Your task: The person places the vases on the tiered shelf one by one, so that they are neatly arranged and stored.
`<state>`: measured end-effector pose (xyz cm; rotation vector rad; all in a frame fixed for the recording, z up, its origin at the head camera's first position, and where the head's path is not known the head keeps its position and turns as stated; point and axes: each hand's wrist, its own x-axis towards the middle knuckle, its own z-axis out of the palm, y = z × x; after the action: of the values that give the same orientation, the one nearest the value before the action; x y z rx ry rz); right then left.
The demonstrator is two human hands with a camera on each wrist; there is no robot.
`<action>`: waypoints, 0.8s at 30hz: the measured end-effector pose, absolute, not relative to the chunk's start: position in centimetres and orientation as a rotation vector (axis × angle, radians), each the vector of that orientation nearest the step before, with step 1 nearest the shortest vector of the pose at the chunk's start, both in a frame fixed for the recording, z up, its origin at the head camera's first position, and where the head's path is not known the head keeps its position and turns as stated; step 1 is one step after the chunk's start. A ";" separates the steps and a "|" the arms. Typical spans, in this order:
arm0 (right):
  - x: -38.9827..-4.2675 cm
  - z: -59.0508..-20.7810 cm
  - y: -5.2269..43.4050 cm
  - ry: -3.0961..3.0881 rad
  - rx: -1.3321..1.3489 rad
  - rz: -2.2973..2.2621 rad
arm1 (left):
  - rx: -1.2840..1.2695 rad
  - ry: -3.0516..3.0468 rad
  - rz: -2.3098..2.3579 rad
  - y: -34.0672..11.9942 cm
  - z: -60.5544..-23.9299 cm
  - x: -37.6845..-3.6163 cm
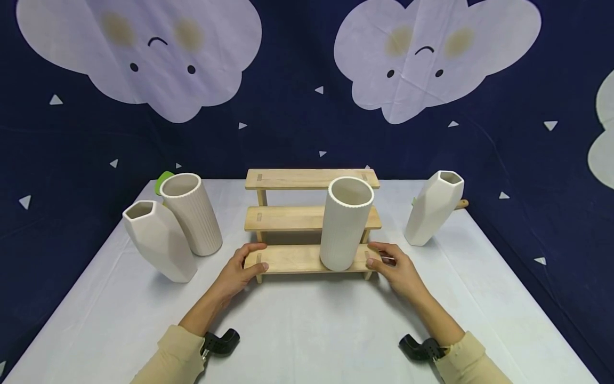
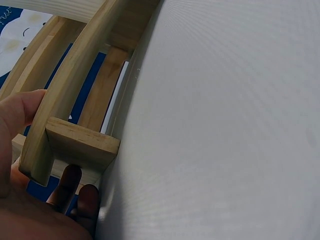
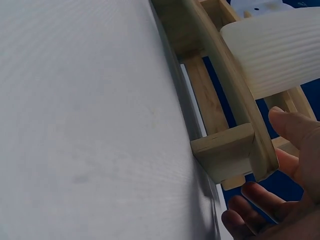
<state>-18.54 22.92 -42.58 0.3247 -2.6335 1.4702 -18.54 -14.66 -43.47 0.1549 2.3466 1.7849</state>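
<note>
A white-covered table (image 1: 307, 330) fronts a dark-blue cloud-print backdrop (image 1: 297, 69). My left hand (image 1: 241, 266) and right hand (image 1: 402, 273) grip opposite ends of the lowest shelf of a three-tier pale wooden stand (image 1: 288, 260) on it; a white ribbed cylindrical vase (image 1: 342, 234) occupies that shelf, nearer my right.

We can read no text, brand or number; the small marks (image 2: 6, 14) on the dark backdrop (image 1: 288, 80) are illegible.
</note>
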 end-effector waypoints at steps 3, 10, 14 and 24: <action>-17.9 -41.3 22.3 -2.649 0.309 1.482 | 0.158 2.343 1.787 -14.7 -43.5 -18.6; -17.4 -40.3 21.8 -2.676 0.277 1.498 | 0.149 2.356 1.769 -14.7 -43.8 -18.7; -17.3 -40.2 21.8 -2.685 0.267 1.512 | 0.148 2.359 1.765 -14.7 -43.9 -18.8; -17.7 -41.3 22.1 -2.672 0.289 1.551 | 0.141 2.349 1.773 -14.7 -44.0 -18.8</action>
<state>-17.71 22.13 -41.25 0.2892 -2.6723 1.5506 -18.80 -14.71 -44.00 0.1414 2.3486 1.7728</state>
